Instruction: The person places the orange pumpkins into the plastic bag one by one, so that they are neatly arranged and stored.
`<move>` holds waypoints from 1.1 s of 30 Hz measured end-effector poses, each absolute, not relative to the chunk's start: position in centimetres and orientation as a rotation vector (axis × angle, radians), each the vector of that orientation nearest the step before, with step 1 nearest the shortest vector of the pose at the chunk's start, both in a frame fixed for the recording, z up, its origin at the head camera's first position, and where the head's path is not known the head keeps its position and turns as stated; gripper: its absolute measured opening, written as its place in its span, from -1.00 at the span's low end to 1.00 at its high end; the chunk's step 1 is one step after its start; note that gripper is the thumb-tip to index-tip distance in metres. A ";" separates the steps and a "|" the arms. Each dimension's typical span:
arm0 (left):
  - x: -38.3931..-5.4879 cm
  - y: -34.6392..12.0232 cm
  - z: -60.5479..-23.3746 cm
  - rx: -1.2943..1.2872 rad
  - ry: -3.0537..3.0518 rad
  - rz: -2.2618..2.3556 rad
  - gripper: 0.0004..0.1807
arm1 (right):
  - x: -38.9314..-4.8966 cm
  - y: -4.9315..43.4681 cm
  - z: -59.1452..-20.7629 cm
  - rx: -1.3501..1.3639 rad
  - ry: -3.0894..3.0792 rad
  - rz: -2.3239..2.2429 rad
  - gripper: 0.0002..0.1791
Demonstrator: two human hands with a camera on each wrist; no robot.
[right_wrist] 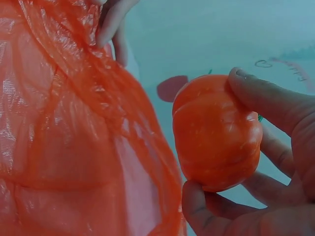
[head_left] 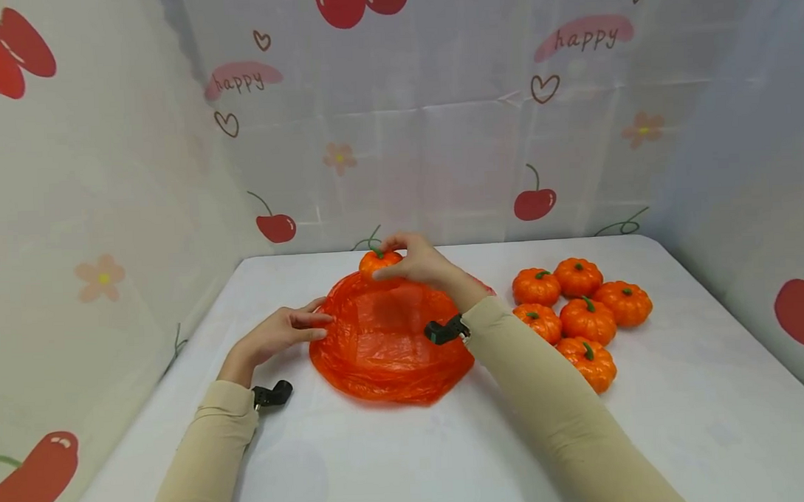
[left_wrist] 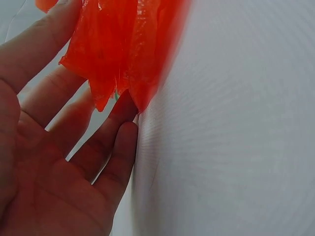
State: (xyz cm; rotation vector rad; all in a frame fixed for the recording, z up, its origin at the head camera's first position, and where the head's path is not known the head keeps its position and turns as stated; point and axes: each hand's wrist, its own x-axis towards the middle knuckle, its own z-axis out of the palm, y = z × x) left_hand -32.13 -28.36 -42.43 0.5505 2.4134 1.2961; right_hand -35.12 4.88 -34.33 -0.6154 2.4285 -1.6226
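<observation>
My right hand [head_left: 422, 265] grips a small orange pumpkin [right_wrist: 216, 135] with a green stem, thumb on one side and fingers on the other. It holds the pumpkin over the far rim of a thin red plastic bag [head_left: 399, 354], which lies spread with its mouth wide on the table. At the bag's left edge is my left hand [head_left: 279, 336], its fingers extended and touching the plastic. The left wrist view shows the palm, with the fingers [left_wrist: 101, 147] reaching under and beside the crumpled bag edge [left_wrist: 110, 54].
Several more small pumpkins [head_left: 587, 320] sit in a cluster on the right of the white table [head_left: 356, 459]. A pale curtain [head_left: 425, 147] printed with cherries, hearts and flowers hangs behind the table and along both sides.
</observation>
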 end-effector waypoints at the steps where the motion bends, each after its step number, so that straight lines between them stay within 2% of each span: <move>1: -32.1 -28.3 -42.4 0.551 2.411 1.299 -0.48 | -35.3 4.7 -34.6 -0.622 2.438 -1.617 -0.49; 19: -32.0 -28.2 -42.2 0.549 2.415 1.293 -0.47 | -36.6 2.0 -38.6 -0.583 2.554 -1.510 -0.50; 33: -32.0 -28.2 -42.2 0.552 2.431 1.279 -0.48 | -36.3 1.2 -40.8 -0.487 2.557 -1.450 -0.50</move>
